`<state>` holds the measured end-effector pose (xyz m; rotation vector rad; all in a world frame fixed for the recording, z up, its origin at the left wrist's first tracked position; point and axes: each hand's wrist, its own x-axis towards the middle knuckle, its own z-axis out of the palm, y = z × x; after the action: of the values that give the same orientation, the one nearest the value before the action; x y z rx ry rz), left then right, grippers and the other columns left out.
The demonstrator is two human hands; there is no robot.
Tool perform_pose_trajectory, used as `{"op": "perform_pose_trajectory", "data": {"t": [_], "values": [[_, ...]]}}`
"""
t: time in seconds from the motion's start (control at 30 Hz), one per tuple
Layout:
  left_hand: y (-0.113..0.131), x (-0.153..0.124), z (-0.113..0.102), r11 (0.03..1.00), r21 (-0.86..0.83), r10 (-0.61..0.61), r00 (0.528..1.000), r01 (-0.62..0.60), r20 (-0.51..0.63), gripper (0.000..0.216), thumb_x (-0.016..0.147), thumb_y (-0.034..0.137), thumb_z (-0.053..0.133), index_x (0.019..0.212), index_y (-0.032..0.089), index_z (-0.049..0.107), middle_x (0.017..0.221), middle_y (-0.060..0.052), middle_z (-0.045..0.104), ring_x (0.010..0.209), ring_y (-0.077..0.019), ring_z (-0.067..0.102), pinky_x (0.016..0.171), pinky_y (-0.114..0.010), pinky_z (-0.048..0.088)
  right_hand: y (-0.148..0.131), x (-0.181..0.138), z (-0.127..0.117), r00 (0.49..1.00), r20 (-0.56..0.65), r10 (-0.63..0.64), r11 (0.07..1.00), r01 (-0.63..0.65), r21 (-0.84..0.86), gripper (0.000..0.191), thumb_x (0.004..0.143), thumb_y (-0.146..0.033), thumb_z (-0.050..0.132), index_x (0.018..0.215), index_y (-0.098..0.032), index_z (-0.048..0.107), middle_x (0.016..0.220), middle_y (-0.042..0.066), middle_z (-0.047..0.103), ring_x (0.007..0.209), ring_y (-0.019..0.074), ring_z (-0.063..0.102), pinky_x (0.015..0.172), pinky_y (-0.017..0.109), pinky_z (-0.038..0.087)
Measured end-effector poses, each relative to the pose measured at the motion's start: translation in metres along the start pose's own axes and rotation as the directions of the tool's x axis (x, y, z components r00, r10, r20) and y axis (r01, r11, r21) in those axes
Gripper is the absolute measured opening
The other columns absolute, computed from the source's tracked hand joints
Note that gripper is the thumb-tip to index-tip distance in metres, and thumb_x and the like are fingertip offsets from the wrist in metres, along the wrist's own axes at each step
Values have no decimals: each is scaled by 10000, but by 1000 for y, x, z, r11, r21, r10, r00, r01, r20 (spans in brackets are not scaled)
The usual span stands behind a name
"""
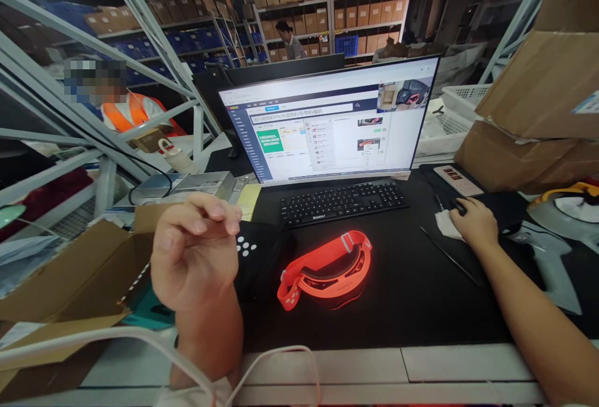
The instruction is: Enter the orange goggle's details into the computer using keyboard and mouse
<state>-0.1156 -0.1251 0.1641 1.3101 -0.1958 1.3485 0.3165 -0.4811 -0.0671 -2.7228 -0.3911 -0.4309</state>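
Observation:
My left hand (194,251) is raised above the desk's left side with its fingers curled together, and nothing shows in them. Behind it lies a black pouch with white dots (255,251). Orange-red goggles with an orange strap (327,269) lie on the black desk mat (412,294), right of that hand. My right hand (472,223) rests on a dark mouse (459,205) at the right, fingers wrapped over it. A black keyboard (344,202) sits in front of the lit monitor (330,123).
An open cardboard box (75,276) stands at the left, stacked cartons (543,95) at the right, a white basket (456,113) behind them. A grey scanner (545,254) and a pen (449,257) lie near my right arm. A person in an orange vest (131,113) sits beyond the metal frame.

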Motion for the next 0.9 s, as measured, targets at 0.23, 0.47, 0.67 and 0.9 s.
{"op": "perform_pose_trajectory", "data": {"t": [0.23, 0.47, 0.67, 0.9], "values": [[2, -2, 4, 999, 42, -17, 1000, 18, -23, 192, 825, 432, 822, 727, 269, 798, 771, 3, 650, 576, -141, 564, 606, -308, 513, -5, -1, -5, 999, 26, 37, 999, -37, -13, 565, 1002, -431, 436, 1406, -138, 700, 1571, 153, 590, 1338, 327, 593, 1104, 423, 460], [-3, -3, 1, 987, 135, 85, 996, -82, -15, 126, 816, 394, 874, 856, 276, 853, 774, 6, 608, 579, -114, 546, 616, -294, 479, -3, 0, -3, 999, 23, 32, 1000, -32, -1, 555, 991, -427, 456, 1405, -148, 700, 1570, 152, 589, 1343, 317, 581, 1126, 414, 445], [-7, -5, -1, 980, 130, 151, 988, -151, 7, 147, 828, 410, 914, 828, 283, 841, 726, 25, 562, 579, -95, 529, 657, -280, 497, 3, 2, 4, 1000, -1, 8, 1000, -8, 5, 543, 997, -417, 458, 1396, -144, 704, 1547, 153, 607, 1353, 310, 577, 1138, 404, 436], [-5, -5, 0, 980, 76, 182, 983, -182, 5, 215, 879, 426, 868, 765, 257, 799, 688, 30, 545, 537, -98, 491, 624, -278, 501, 8, 5, 10, 999, -29, -43, 999, 44, 17, 564, 993, -404, 440, 1389, -95, 697, 1518, 203, 615, 1376, 310, 564, 1170, 417, 422]]}}
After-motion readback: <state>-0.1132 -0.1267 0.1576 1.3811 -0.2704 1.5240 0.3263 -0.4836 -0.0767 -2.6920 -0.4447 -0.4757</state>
